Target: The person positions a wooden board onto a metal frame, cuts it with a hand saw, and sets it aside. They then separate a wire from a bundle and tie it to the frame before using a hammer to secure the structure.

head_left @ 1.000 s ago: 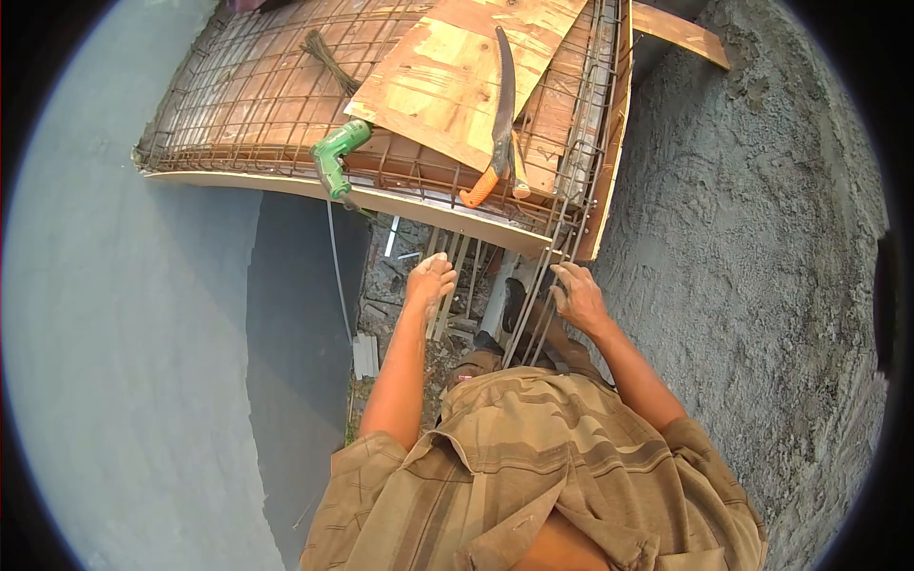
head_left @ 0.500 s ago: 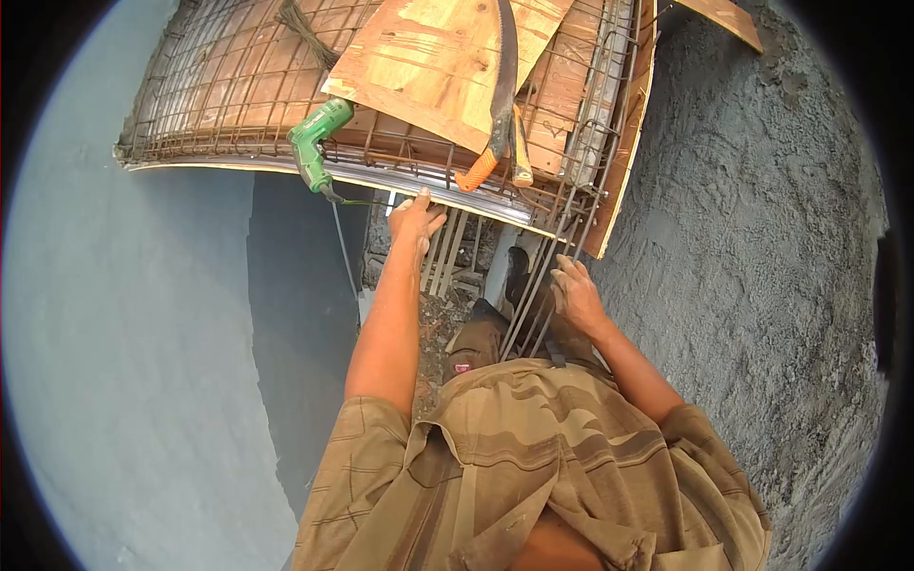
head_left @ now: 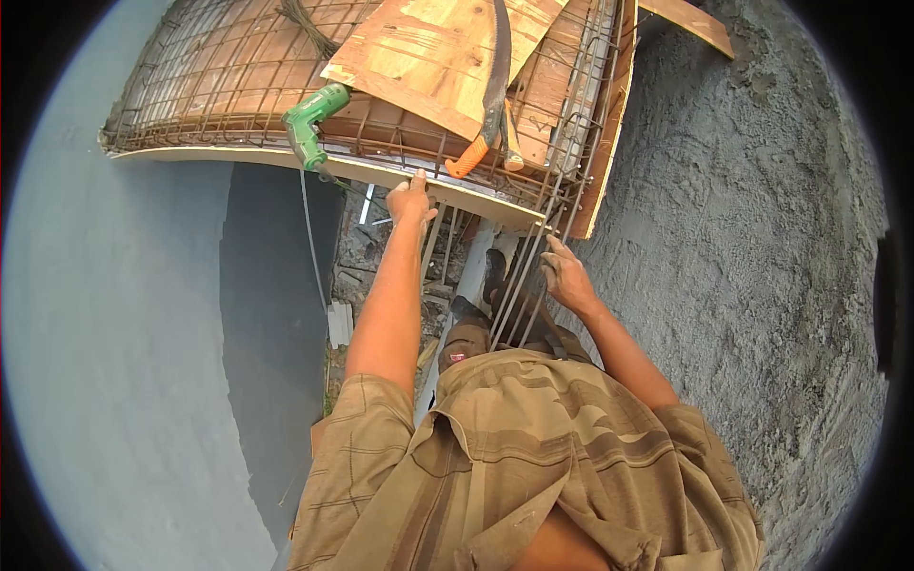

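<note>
A long, curved plywood strip (head_left: pixel 476 204) stands on edge along the near side of a rebar-covered form. My left hand (head_left: pixel 409 202) is closed on its middle, with a finger over the top edge and the rest below. At the strip's right end, my right hand (head_left: pixel 569 274) has its fingers bent against the corner, close beside several steel bars (head_left: pixel 519 285) that run toward my waist. A green power drill (head_left: pixel 310 124) rests on the rebar edge, left of my left hand. Farther right lie a handsaw (head_left: pixel 493 105) with an orange handle and a wooden-handled tool (head_left: pixel 512 147).
A loose plywood sheet (head_left: pixel 419 62) covers part of the rebar mesh (head_left: pixel 209 76). A bundle of tie wire (head_left: pixel 307 29) lies beyond the drill, whose cord (head_left: pixel 312 238) hangs down. Rough grey plaster (head_left: pixel 724 266) rises at right, a smooth grey surface (head_left: pixel 124 333) at left. Debris lies below.
The plywood strip has tipped up, so its pale face shows and the silvery strip behind is mostly covered. Both hands moved with it. The view has shifted slightly.
</note>
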